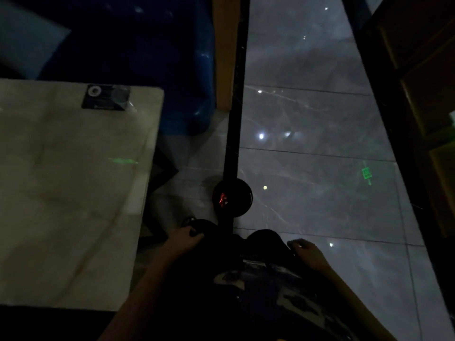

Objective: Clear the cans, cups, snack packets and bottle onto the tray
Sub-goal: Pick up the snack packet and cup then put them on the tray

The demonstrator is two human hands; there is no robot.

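Observation:
The room is very dark. My left hand (185, 238) rests on my left knee with its fingers curled loosely over the dark trousers, holding nothing. On my right knee lies my right hand (307, 253), also with nothing in it. A pale marble-look table (69, 198) fills the left side. At its far edge lies a small dark flat packet (105, 97) with a white ring mark, well beyond both hands. I see no cans, cups, bottle or tray.
A black pole (236, 119) rises from a round base (232, 198) with a red glow, on the floor just ahead of my knees. A blue seat (187, 70) stands behind the table. Glossy grey floor tiles (320, 168) spread to the right, bordered by dark wooden furniture (423, 94).

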